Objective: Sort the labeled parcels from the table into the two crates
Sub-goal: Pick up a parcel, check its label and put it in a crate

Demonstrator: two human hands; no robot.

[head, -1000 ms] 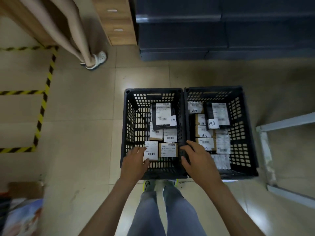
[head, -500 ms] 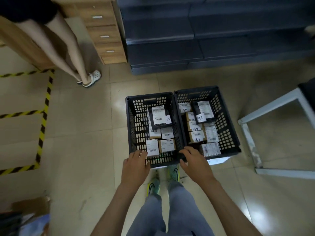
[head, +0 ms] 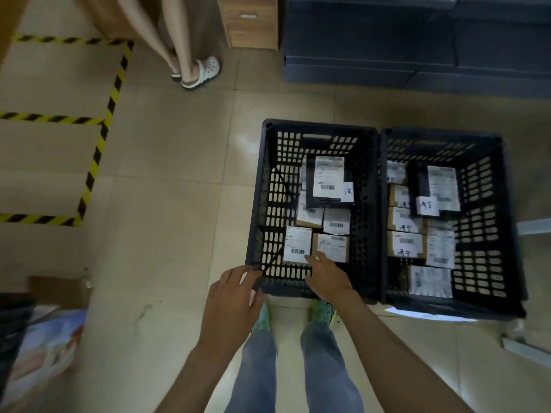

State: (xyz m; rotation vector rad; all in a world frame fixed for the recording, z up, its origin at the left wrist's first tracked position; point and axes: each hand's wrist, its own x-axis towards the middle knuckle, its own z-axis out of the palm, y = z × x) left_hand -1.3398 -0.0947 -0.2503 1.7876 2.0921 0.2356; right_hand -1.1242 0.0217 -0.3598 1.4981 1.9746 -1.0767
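Note:
Two black perforated crates stand side by side on the tiled floor. The left crate [head: 269, 180] holds several labeled parcels, with a black one [head: 328, 180] on top and a white-labeled box [head: 296, 244] near the front. Several brown and white labeled parcels [head: 405, 244] fill the right crate [head: 489, 222]. My left hand [head: 231, 302] hovers with relaxed fingers at the left crate's near-left corner, holding nothing. My right hand [head: 326, 277] reaches over the left crate's near rim, fingertips by the front parcels, holding nothing.
Another person's legs and a white sandal [head: 198, 71] are at the back. Behind the crates are a wooden drawer unit [head: 249, 22] and dark shelving [head: 417, 43]. Yellow-black tape [head: 98, 150] marks the floor on the left. A white frame [head: 524, 344] lies at the right.
The view has swung so the crates sit further right. My right hand has shifted from the seam between the crates to the left crate's near rim; my left hand moved to its near-left corner.

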